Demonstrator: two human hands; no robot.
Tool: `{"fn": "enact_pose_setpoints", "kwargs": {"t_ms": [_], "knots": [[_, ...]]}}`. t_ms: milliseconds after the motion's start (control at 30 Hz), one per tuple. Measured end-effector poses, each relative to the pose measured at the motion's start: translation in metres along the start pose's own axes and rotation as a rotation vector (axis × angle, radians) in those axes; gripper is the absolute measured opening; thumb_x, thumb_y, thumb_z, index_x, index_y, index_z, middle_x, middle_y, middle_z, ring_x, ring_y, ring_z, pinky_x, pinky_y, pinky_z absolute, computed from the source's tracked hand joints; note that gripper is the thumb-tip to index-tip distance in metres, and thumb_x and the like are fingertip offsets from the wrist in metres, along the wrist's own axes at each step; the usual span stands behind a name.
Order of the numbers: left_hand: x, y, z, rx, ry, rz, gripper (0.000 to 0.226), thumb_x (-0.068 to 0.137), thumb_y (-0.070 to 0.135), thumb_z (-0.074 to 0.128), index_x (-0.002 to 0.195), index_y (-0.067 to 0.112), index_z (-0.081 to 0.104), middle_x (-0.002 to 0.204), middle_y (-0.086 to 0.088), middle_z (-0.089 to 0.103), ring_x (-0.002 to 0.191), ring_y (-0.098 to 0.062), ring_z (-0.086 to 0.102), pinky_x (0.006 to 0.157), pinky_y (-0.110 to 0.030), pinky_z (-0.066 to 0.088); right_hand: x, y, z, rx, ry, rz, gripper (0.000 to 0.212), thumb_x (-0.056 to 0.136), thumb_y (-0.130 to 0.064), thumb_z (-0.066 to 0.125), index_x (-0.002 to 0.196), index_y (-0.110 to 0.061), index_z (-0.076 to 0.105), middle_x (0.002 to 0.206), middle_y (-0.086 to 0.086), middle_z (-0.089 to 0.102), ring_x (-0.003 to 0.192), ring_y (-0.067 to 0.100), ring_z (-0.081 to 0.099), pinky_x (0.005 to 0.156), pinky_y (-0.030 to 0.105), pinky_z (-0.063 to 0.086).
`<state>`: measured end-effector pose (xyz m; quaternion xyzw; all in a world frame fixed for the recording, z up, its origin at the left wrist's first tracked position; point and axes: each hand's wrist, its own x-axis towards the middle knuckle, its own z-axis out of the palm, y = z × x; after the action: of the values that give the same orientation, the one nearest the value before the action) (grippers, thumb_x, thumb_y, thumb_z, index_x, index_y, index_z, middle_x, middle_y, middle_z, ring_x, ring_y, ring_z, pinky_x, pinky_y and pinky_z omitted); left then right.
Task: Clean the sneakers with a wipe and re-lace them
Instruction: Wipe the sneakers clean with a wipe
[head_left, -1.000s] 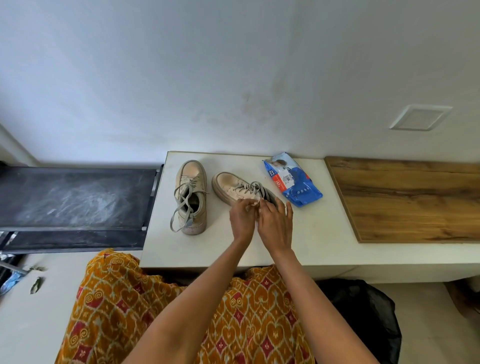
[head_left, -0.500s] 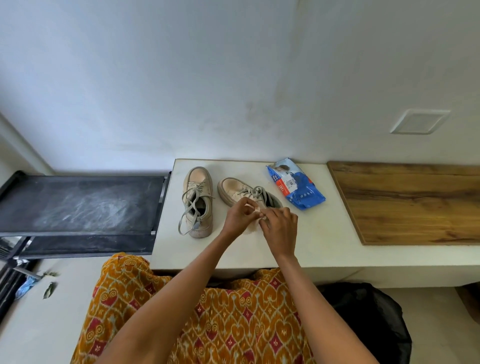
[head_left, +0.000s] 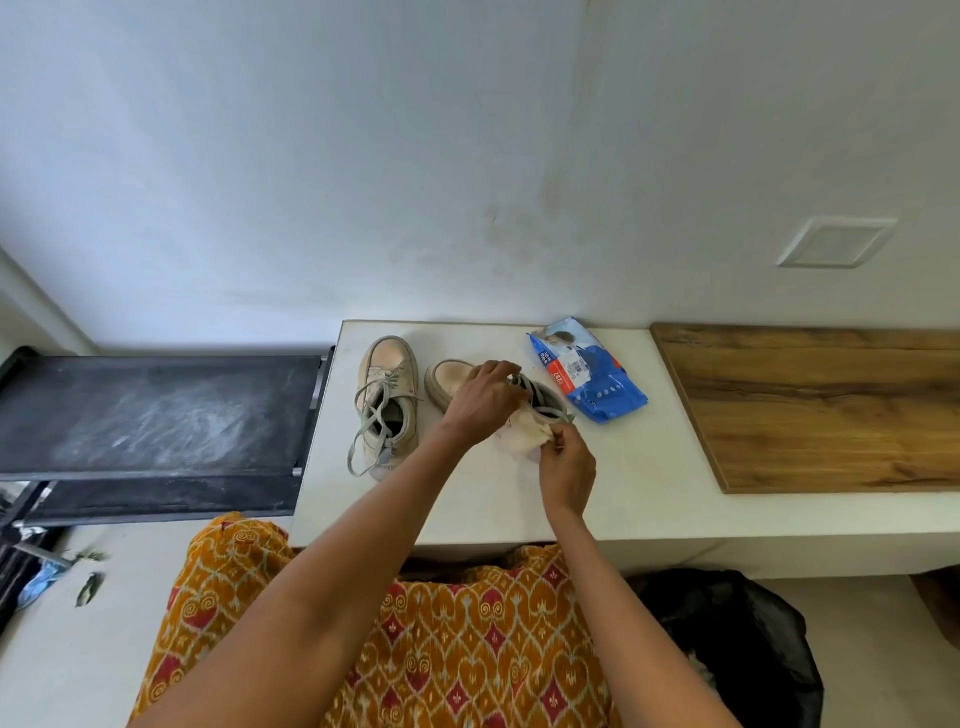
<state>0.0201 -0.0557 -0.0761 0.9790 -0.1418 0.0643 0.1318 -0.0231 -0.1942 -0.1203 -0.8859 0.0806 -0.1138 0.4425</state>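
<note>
Beige sneakers: both lay on the white worktop (head_left: 623, 483), one (head_left: 388, 400) at left, the other (head_left: 457, 382) under my hands.
Left hand (head_left: 480, 400): I gripped that sneaker's laces (head_left: 540, 397).
Right hand (head_left: 566, 467): I pinched its heel end.
Blue wipe pack (head_left: 587, 376): just beyond the shoe.

Beige sneakers (head_left: 389, 400) with grey laces, a blue wipe packet (head_left: 592, 382), an orange, red-patterned garment (head_left: 467, 649), a white counter (head_left: 649, 467)
</note>
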Motion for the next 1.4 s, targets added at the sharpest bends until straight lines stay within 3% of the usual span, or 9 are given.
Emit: {"fn": "enact_pose_setpoints", "kwargs": {"t_ms": [100, 200, 433, 600, 767, 967, 1133, 1233, 1400], "knots": [[0.017, 0.006, -0.005, -0.041, -0.035, 0.005, 0.027, 0.092, 0.020, 0.058, 0.118, 0.019, 0.065, 0.118, -0.008, 0.054, 0.105, -0.023, 0.052, 0.085, -0.034, 0.049, 0.025, 0.000, -0.004, 0.001, 0.016, 0.049, 0.009, 0.092, -0.011, 0.055, 0.098, -0.006, 0.060, 0.095, 0.010, 0.068, 0.087, 0.024, 0.064, 0.066, 0.026, 0.042], [0.034, 0.009, -0.008, -0.050, -0.061, -0.022, 0.023, 0.091, 0.018, 0.060, 0.112, 0.018, 0.069, 0.100, -0.007, 0.055, 0.089, -0.023, 0.056, 0.071, -0.033, 0.051, 0.049, 0.000, -0.005, -0.009, 0.066, 0.112, 0.009, 0.093, -0.011, 0.054, 0.096, -0.004, 0.057, 0.094, 0.014, 0.068, 0.086, 0.029, 0.064, 0.063, 0.028, 0.040], [0.062, 0.005, -0.004, -0.211, -0.090, -0.162, 0.025, 0.087, 0.011, 0.063, 0.112, 0.010, 0.068, 0.106, -0.011, 0.063, 0.097, -0.024, 0.059, 0.074, -0.025, 0.041, 0.091, -0.002, 0.007, 0.020, 0.111, 0.143, 0.020, 0.093, -0.006, 0.049, 0.095, 0.000, 0.068, 0.091, 0.014, 0.069, 0.083, 0.025, 0.063, 0.062, 0.027, 0.042], [0.063, -0.008, -0.006, -0.295, -0.121, -0.192, 0.023, 0.085, 0.010, 0.065, 0.108, 0.009, 0.071, 0.100, -0.011, 0.067, 0.091, -0.025, 0.062, 0.069, -0.020, 0.036, 0.089, -0.014, 0.025, 0.193, 0.068, 0.177, 0.023, 0.090, -0.010, 0.045, 0.071, -0.003, 0.058, 0.061, 0.001, 0.049, 0.060, 0.015, 0.045, 0.056, 0.029, 0.036], [0.062, -0.020, -0.010, -0.215, -0.228, -0.044, 0.024, 0.090, 0.011, 0.058, 0.111, 0.009, 0.069, 0.097, -0.010, 0.053, 0.094, -0.027, 0.055, 0.075, -0.030, 0.042, 0.055, -0.010, 0.043, 0.211, 0.085, 0.103, 0.027, 0.095, -0.017, 0.052, 0.116, -0.004, 0.063, 0.110, 0.009, 0.065, 0.101, 0.020, 0.059, 0.087, 0.029, 0.048], [0.056, -0.027, -0.009, -0.098, -0.157, 0.081, 0.020, 0.088, 0.016, 0.061, 0.106, 0.011, 0.070, 0.123, -0.002, 0.054, 0.113, -0.019, 0.044, 0.090, -0.033, 0.044, 0.013, 0.001, 0.039, 0.064, -0.037, -0.183, 0.019, 0.090, -0.008, 0.059, 0.105, -0.007, 0.070, 0.101, 0.008, 0.069, 0.092, 0.019, 0.064, 0.075, 0.019, 0.045], [0.063, -0.025, -0.014, -0.064, -0.228, 0.042, 0.020, 0.086, 0.016, 0.064, 0.105, 0.012, 0.068, 0.105, -0.003, 0.064, 0.099, -0.018, 0.056, 0.077, -0.029, 0.045, 0.040, -0.011, 0.027, 0.155, -0.040, -0.141, 0.016, 0.093, -0.016, 0.058, 0.100, -0.009, 0.070, 0.093, 0.005, 0.071, 0.085, 0.016, 0.066, 0.067, 0.011, 0.044], [0.064, -0.025, -0.011, -0.071, -0.232, 0.016, 0.020, 0.085, 0.017, 0.065, 0.103, 0.010, 0.067, 0.100, -0.004, 0.065, 0.093, -0.020, 0.059, 0.077, -0.034, 0.050, 0.031, -0.009, 0.031, 0.047, -0.092, -0.271, 0.022, 0.091, -0.021, 0.061, 0.110, -0.011, 0.067, 0.109, 0.003, 0.066, 0.098, 0.009, 0.059, 0.077, 0.002, 0.037], [0.061, -0.026, -0.007, -0.129, -0.202, -0.019, 0.020, 0.084, 0.016, 0.066, 0.103, 0.007, 0.067, 0.104, -0.005, 0.065, 0.095, -0.020, 0.059, 0.078, -0.033, 0.049, 0.005, 0.011, 0.039, -0.023, -0.129, -0.297, 0.028, 0.089, -0.003, 0.060, 0.116, -0.008, 0.064, 0.116, 0.006, 0.058, 0.106, 0.015, 0.058, 0.086, 0.015, 0.047]]}}
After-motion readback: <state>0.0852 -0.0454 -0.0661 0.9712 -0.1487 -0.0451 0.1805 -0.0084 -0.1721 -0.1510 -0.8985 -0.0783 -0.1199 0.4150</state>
